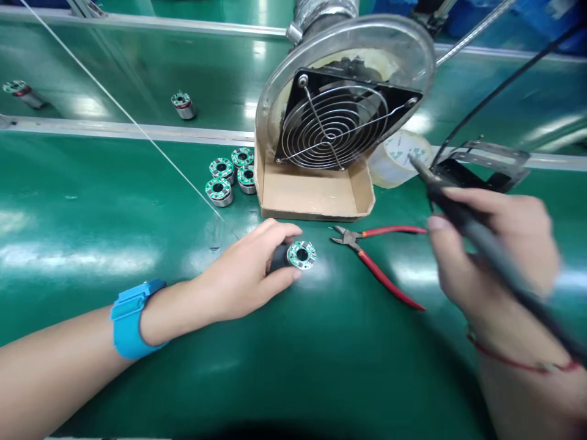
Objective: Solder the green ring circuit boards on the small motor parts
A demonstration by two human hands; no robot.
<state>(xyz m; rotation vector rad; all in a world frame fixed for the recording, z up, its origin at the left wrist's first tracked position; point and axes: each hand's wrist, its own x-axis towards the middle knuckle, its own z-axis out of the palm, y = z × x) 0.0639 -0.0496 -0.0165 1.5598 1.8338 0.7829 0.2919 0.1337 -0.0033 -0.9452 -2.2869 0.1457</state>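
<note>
Glossy green bench mat (321,354) — overhead glare

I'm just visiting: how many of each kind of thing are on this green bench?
Round motor parts: 7 (one in the left hand, four clustered, two farther back)
Red-handled cutters: 1
Soldering iron in the right hand: 1
Fan: 1
Tape roll: 1
Cardboard tray: 1
Metal holder: 1
Total: 13

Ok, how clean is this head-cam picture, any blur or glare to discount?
Head view: right hand and soldering iron smeared by motion blur; left hand and the motor part it grips are sharp; lamp glare leaves white patches on the green mat; a dark blot sits at the bottom edge.
</note>
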